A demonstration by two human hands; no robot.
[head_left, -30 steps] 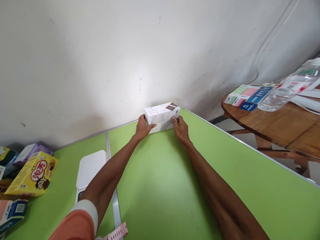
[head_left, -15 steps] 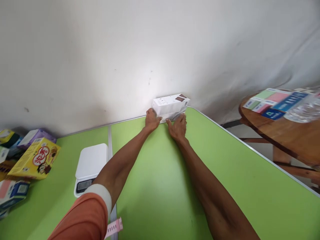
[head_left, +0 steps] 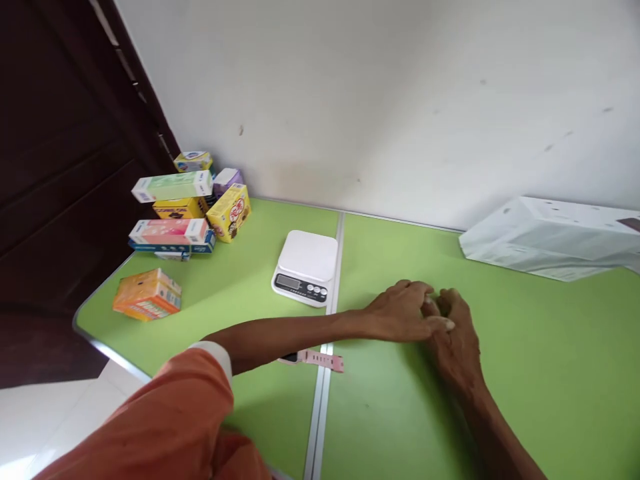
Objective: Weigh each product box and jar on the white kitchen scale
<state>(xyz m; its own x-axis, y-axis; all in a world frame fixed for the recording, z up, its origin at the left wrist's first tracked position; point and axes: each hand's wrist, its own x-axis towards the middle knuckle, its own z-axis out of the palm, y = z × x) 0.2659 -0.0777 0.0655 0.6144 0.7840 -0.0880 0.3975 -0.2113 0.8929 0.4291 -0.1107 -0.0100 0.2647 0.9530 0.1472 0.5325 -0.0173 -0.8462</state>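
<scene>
My left hand (head_left: 403, 312) reaches across to the right over the green table (head_left: 400, 400), its thumb and loosely bent fingers touching my other hand. My right hand (head_left: 454, 340) is just beneath and beside it, with its fingers curled and apart. I see nothing held in either hand, though the overlap hides some fingertips. Against the wall at the right lies a white box (head_left: 565, 230), apart from both hands. Left of my hands sits a white kitchen scale (head_left: 307, 257) with a dark display. A watch with a pink strap (head_left: 323, 360) lies below my left forearm.
At the far left, several boxes are piled up, among them a green and white box (head_left: 173, 187), a pink box (head_left: 167, 232) and a yellow snack box (head_left: 230, 212). An orange box (head_left: 147, 293) sits nearer the table's left edge. A dark door (head_left: 60, 167) stands beyond it.
Both hands have let go of the white box by the wall and drawn back towards me, coming together. My view has swung left, bringing the piled boxes and the door into sight.
</scene>
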